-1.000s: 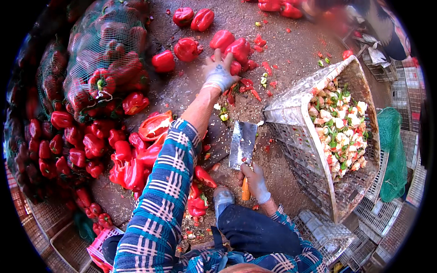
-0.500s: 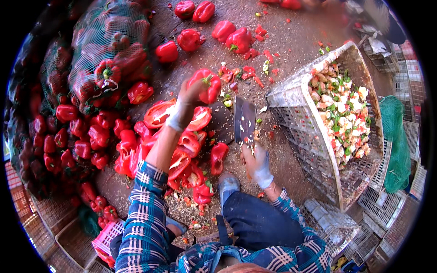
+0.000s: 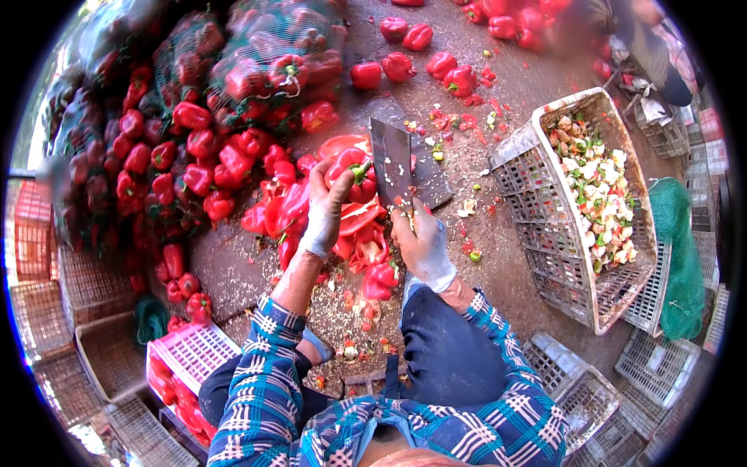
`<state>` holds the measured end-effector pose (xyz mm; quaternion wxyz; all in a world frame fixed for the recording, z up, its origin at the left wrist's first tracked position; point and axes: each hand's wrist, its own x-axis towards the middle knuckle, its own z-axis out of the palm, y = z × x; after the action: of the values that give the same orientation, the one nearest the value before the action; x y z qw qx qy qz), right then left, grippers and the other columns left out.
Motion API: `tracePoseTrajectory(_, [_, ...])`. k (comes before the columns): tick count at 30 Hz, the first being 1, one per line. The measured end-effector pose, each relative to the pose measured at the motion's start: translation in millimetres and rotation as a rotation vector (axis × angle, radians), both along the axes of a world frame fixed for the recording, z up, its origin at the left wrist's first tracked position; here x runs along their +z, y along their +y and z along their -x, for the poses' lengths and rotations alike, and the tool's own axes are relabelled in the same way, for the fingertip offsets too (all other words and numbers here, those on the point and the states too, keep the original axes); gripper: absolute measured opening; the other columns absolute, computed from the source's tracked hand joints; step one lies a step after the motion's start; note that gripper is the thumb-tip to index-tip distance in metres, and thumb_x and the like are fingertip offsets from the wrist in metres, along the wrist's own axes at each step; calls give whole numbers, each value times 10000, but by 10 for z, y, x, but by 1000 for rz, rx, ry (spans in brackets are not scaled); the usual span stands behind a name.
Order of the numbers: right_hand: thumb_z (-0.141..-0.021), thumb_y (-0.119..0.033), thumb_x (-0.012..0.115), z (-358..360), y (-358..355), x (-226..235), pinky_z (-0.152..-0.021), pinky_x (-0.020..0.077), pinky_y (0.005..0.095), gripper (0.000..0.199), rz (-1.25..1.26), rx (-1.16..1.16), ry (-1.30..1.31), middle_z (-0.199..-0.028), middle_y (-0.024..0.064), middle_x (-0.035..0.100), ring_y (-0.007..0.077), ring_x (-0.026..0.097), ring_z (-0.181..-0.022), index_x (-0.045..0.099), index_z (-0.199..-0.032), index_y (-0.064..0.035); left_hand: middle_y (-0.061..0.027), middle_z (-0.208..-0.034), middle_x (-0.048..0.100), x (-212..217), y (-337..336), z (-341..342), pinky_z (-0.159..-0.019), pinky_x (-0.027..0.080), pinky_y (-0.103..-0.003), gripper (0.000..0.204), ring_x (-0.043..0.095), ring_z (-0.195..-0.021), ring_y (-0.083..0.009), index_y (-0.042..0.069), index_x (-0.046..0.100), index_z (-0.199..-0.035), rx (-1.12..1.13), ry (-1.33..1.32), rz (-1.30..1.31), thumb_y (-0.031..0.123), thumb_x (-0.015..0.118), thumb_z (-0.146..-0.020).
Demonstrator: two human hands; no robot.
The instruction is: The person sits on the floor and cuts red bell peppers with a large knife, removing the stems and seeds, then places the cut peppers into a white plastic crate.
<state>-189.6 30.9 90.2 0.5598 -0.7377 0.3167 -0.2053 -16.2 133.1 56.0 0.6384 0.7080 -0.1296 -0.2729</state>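
My left hand (image 3: 324, 222), in a pale glove, is closed on a red bell pepper (image 3: 362, 187) with its green stem facing up. A cleaver (image 3: 391, 159) with a wide dark blade stands right beside the pepper; my gloved right hand (image 3: 422, 247) grips its handle. Whether the edge touches the pepper I cannot tell. Under both hands lies a heap of cut red pepper pieces (image 3: 359, 214). Part of a dark flat board (image 3: 430, 183) shows beyond the blade, with scraps and seeds on it.
On the right, a tilted dirty-white crate (image 3: 537, 202) holds pepper cores and trimmings (image 3: 595, 198). Whole peppers (image 3: 198, 175) and full net sacks (image 3: 272, 54) are piled on the left. A pink crate (image 3: 194, 346) stands near my left side. Another person (image 3: 654, 50) is at the far right.
My view has shifted, so the scene sits further right. My left hand has brought the pepper nearer, and my right hand has moved the cleaver up against its right side.
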Motion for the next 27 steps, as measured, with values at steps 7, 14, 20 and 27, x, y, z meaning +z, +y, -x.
tracePoseTrajectory(7, [-1006,-205,571,-126,431,422,-488,474,285,216,-305,6,-13,-644,17,608,75,608,-561,619,-1101,-17,-81,-1177,564,148,515,132,-925,484,-298,618,576,-1047,-158,-3,450,-1347,258,56,193,364,707,-920])
tracePoseTrajectory(14, [-970,-274,577,-301,554,152,-642,521,492,294,-24,236,141,-768,199,678,387,674,-723,620,-1119,-24,-124,-1279,539,136,729,146,-993,478,-328,681,566,-1149,-186,-6,413,-1392,217,32,237,358,715,-902])
tracePoseTrajectory(20, [-961,-292,534,-500,705,117,-783,514,563,319,275,422,364,-881,257,695,462,667,-888,588,-1156,-45,-137,-1318,513,100,934,210,-1025,467,-339,681,536,-1209,-211,-9,417,-1415,214,170,267,293,712,-880])
tracePoseTrajectory(27, [-941,-301,512,-681,695,-255,-895,465,589,422,165,568,455,-1074,323,650,499,606,-1045,564,-1275,-50,-160,-1287,546,-188,1162,52,-1037,446,-365,657,554,-1190,-247,-21,466,-1349,212,-151,2,286,740,-838])
